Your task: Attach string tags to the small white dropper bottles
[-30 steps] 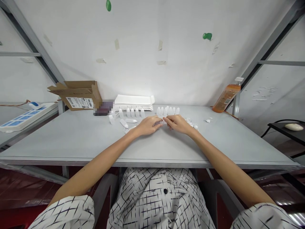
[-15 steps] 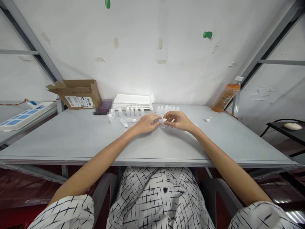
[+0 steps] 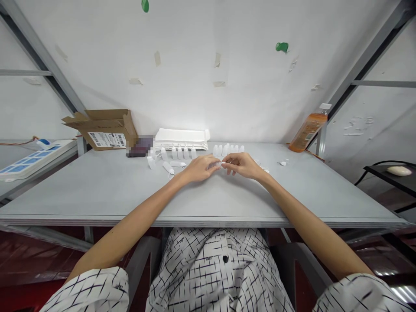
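Observation:
Above the middle of the table, my left hand (image 3: 199,169) is closed round a small translucent dropper bottle (image 3: 213,165) that lies sideways, partly hidden by the fingers. My right hand (image 3: 243,165) pinches the white cap (image 3: 223,164) at the bottle's right end. Behind my left hand stands a row of several similar white bottles (image 3: 180,153); two bottles (image 3: 168,167) lie on their sides nearby. More small bottles (image 3: 225,150) stand in a cluster behind my right hand. Tiny white parts (image 3: 265,170) lie partly hidden beyond the right wrist.
An open cardboard box (image 3: 108,128), a blurred dark item (image 3: 141,147) and a stack of white sheets (image 3: 182,136) stand along the wall. At the back right an orange drink bottle (image 3: 307,132) leans. One small white piece (image 3: 282,163) lies right of my hand. A power strip (image 3: 35,158) is far left.
My right fingers have closed more tightly around the cap end of the bottle. The left hand has barely moved, and the bottles on the table stay where they were.

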The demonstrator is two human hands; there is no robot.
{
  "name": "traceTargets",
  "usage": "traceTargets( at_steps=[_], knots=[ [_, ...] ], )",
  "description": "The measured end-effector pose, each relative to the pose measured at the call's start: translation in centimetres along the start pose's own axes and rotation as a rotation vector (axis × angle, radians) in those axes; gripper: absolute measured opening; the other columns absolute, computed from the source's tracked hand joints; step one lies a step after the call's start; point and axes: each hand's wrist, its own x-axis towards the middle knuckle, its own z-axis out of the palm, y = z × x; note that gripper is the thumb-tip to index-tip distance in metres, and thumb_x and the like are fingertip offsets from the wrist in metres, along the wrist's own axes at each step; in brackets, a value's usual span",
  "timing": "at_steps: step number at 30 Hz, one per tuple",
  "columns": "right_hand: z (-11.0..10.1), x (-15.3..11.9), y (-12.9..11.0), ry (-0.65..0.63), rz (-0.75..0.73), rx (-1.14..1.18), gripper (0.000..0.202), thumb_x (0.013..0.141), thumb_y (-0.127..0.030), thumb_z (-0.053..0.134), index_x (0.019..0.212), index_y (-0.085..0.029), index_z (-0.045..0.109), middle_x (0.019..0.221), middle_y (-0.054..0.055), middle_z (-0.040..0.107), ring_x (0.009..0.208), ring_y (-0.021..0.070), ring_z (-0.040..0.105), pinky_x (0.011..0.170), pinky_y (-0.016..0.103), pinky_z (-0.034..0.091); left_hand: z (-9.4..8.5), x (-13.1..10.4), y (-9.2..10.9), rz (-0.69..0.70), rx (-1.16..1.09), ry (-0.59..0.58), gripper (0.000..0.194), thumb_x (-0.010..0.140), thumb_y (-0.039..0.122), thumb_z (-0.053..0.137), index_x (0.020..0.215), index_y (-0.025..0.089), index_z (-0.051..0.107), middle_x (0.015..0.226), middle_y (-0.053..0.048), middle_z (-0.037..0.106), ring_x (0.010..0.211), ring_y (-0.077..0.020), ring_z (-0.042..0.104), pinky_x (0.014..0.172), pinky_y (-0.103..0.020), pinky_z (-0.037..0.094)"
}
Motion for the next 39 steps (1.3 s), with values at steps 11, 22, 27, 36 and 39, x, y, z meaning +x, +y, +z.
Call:
traceTargets(
  at_steps=[11, 22, 27, 36, 39],
  knots=[
    [-2.3, 0.3, 1.0, 0.314, -0.086, -0.433, 0.015, 0.082, -0.027, 0.064, 0.09, -0.017, 0.072, 0.089, 0.007, 0.073, 0.073, 0.0198, 0.068, 0.066, 0.032, 0.051, -1.7, 0.5, 0.8, -0.367, -0.84, 0.077, 0.029, 0.095, 0.04, 0.053, 0.079, 0.015, 0.053, 0.065, 0.003, 0.047, 0.043, -0.0043, 0.04, 0.04, -0.02, 0.032],
    [-1.3, 0.5, 1.2, 0.125, 0.023, -0.913, 0.037, 0.087, -0.027, 0.06, 0.123, -0.021, 0.068, 0.107, 0.006, 0.073, 0.086, 0.0206, 0.066, 0.064, 0.029, 0.036, -0.5, 0.4, 0.2, -0.27, -0.586, 0.033, 0.027, 0.09, 0.036, 0.059, 0.109, 0.016, 0.062, 0.079, -0.002, 0.063, 0.053, -0.0075, 0.054, 0.048, -0.02, 0.042],
    [-6.7, 0.0, 2.7, 0.309, 0.187, -0.851, 0.027, 0.082, -0.024, 0.061, 0.105, -0.023, 0.074, 0.098, 0.003, 0.075, 0.08, 0.0193, 0.066, 0.063, 0.029, 0.038, -0.8, 0.2, 0.5, -0.267, -0.503, 0.008, 0.03, 0.091, 0.037, 0.056, 0.111, 0.017, 0.063, 0.084, -0.003, 0.065, 0.055, -0.0084, 0.056, 0.055, -0.023, 0.045],
    [-7.5, -0.2, 3.5, 0.111, 0.321, -0.861, 0.014, 0.077, -0.024, 0.064, 0.081, -0.024, 0.078, 0.089, 0.001, 0.077, 0.085, 0.02, 0.067, 0.063, 0.027, 0.04, -0.6, 0.1, 0.1, -0.235, -0.419, -0.019, 0.033, 0.092, 0.038, 0.053, 0.114, 0.017, 0.064, 0.086, -0.004, 0.067, 0.055, -0.0094, 0.057, 0.063, -0.027, 0.047],
    [-6.9, -0.1, 3.4, 0.077, 0.345, -0.893, 0.015, 0.079, -0.029, 0.064, 0.08, -0.024, 0.078, 0.09, 0.002, 0.077, 0.082, 0.0198, 0.066, 0.061, 0.027, 0.038, -0.6, 0.1, 0.2, -0.222, -0.383, -0.028, 0.032, 0.092, 0.036, 0.053, 0.114, 0.017, 0.065, 0.085, -0.004, 0.068, 0.055, -0.0096, 0.056, 0.068, -0.029, 0.048]
  ],
)
